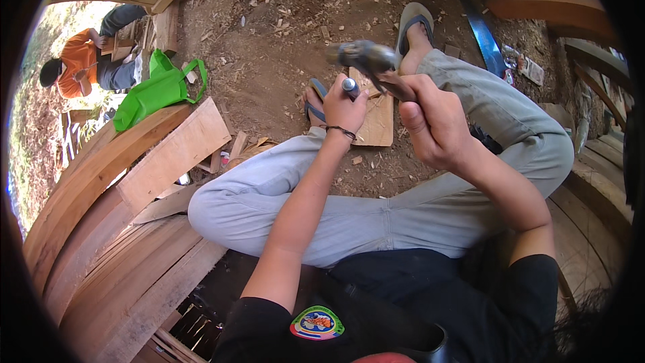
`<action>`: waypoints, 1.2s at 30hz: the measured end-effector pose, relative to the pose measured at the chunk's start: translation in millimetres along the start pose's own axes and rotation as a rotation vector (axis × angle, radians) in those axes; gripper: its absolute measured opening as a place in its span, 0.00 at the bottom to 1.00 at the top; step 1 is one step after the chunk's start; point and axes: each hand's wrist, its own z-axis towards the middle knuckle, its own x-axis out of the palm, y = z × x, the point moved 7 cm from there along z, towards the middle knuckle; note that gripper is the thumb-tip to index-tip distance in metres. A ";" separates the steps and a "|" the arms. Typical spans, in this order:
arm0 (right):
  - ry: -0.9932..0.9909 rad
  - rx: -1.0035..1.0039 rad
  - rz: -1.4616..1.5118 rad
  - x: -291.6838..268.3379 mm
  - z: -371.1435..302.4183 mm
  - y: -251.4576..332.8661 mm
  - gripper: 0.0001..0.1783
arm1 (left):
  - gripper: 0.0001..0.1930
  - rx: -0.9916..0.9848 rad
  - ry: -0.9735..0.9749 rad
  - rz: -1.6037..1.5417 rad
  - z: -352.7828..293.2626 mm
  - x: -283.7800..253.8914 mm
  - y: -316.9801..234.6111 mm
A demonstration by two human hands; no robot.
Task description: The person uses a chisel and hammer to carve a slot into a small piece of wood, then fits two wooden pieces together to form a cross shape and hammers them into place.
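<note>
My left hand (344, 111) is closed round a chisel (349, 85). Only its round metal-capped handle end shows; the blade is hidden below my fist. Under that hand a pale wood block (379, 124) lies on the ground between my feet. My right hand (440, 121) grips a hammer (365, 56) by its brown handle. The hammer's dark head is raised above the block, a little beyond the chisel's end and apart from it, slightly smeared by motion.
Planks (141, 275) are stacked at my left, with a green bag (158, 91) above them. A handsaw (485, 44) lies to the right of my sandalled foot (414, 27). Wood chips litter the dirt floor (269, 67). Another person (80, 64) in orange sits at far left.
</note>
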 end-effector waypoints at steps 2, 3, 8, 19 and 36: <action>0.184 0.147 -0.284 16.3 -12.6 -39.6 0.09 | 0.15 0.018 0.020 0.008 -0.3 6.8 -0.5; 0.280 0.227 -0.422 24.5 -21.0 -62.2 0.09 | 0.15 0.090 -0.011 0.030 -1.3 8.0 -4.5; -0.088 0.001 -0.214 -6.9 -3.0 -10.9 0.08 | 0.14 -0.014 0.016 0.008 4.0 9.1 -4.4; -0.174 0.397 -0.050 -60.0 12.3 -67.8 0.11 | 0.10 -0.764 -0.093 -0.723 3.1 -11.2 106.4; -0.051 0.270 -0.157 -29.1 3.4 -65.5 0.20 | 0.15 -0.396 0.005 -0.578 8.9 -6.5 61.2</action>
